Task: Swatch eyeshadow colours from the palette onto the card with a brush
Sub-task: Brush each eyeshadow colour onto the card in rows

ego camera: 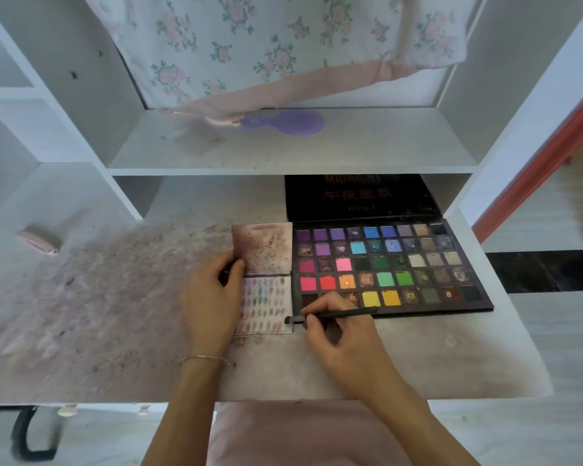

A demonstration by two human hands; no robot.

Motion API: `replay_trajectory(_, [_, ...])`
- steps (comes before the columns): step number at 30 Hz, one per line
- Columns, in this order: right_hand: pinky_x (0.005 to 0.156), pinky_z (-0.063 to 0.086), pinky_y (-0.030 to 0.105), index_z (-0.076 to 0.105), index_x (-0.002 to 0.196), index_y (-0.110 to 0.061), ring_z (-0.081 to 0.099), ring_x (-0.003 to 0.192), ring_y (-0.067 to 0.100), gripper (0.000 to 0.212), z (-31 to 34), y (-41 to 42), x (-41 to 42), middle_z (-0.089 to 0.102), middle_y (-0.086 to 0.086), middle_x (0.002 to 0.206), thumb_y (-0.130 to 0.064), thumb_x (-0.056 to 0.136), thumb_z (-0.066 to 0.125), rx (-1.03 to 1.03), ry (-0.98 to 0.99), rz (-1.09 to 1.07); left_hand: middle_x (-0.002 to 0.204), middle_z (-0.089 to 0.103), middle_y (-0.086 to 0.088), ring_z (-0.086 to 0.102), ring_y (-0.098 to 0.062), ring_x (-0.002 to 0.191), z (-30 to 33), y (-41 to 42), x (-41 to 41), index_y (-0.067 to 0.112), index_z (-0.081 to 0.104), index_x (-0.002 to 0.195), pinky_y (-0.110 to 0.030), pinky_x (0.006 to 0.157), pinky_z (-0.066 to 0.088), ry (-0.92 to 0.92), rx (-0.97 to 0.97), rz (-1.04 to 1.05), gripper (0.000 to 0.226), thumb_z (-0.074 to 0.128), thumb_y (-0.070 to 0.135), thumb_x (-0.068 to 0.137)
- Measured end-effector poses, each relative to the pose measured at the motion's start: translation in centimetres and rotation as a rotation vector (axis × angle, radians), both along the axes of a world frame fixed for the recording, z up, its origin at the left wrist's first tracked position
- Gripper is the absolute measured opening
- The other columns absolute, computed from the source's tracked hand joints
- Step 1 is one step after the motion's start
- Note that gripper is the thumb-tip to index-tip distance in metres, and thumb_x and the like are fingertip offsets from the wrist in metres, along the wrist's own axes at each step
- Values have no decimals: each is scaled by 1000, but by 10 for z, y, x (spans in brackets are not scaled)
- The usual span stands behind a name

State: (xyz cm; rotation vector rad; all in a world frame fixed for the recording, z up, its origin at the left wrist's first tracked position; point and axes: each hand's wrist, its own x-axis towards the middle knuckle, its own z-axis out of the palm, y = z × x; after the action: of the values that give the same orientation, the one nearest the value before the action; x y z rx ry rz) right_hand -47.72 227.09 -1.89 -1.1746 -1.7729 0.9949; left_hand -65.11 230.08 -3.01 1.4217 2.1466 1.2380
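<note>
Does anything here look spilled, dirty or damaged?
Yes. Dark powder specks and pinkish smears cover the desk left of the card, and its upper flap is stained brown. Several pans in the palette look crumbled. Nothing else stands out.

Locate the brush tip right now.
Head view, centre: the brush tip sits by the lower right edge of the card, just below the palette's near-left corner, held in the right hand.
</note>
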Motion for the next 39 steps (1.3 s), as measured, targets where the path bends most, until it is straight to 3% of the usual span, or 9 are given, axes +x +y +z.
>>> replay_trajectory(8, [68,36,12,49,75,-35,47,80,4,8,-5,0,0,52,-17,75,-27,77,48,47,-154,43,98,70,1,55,-7,78,-2,2,-1,18,67,108,-24,69,38,4,-2,-4,23,56,21,87])
replay_trajectory(13, [66,35,12,46,73,-39,46,79,4,11,-3,1,2,51,-18,74,-28,76,48,28,-154,45,96,70,2,54,-7,78,-3,2,0,18,67,107,-23,66,37,4,-8,-2,23,56,21,87])
replay_trajectory(17, [68,34,11,50,76,-32,46,82,4,7,-3,1,1,52,-17,75,-26,77,48,62,-182,65,97,69,2,54,-6,78,-2,2,0,18,67,108,-13,63,35,10,-14,7,24,56,22,88])
replay_trajectory(21, [66,36,13,48,74,-38,47,80,5,11,-2,1,1,52,-18,74,-27,76,48,34,-159,50,100,70,1,55,-7,81,-1,2,0,18,66,110,-22,70,39,5,-25,9,24,55,23,88])
replay_trajectory(25, [67,35,9,51,74,-34,47,82,3,9,-2,1,1,51,-21,72,-26,77,49,35,-178,49,100,69,2,55,-6,80,-1,2,0,18,66,110,-18,67,37,19,-27,7,25,55,23,88])
replay_trajectory(29, [65,42,11,53,68,-35,54,74,4,16,0,1,4,59,-13,71,-20,74,51,-83,28,23,98,70,2,54,-5,78,-1,1,-1,19,67,108,-12,63,34,22,-22,13,24,56,22,87])
replay_trajectory(35, [62,48,26,59,75,-30,57,68,16,17,3,2,8,61,-5,79,-16,78,51,-92,258,-120,96,68,6,53,0,75,-2,1,-1,20,66,108,-8,66,34,-31,-21,9,24,56,24,87])
replay_trajectory(39, [64,49,26,58,77,-24,57,69,13,13,4,3,8,62,-4,79,-13,82,53,-84,287,-145,87,59,25,56,9,77,6,-2,0,33,64,100,-9,67,38,-174,44,-76,17,52,36,88])
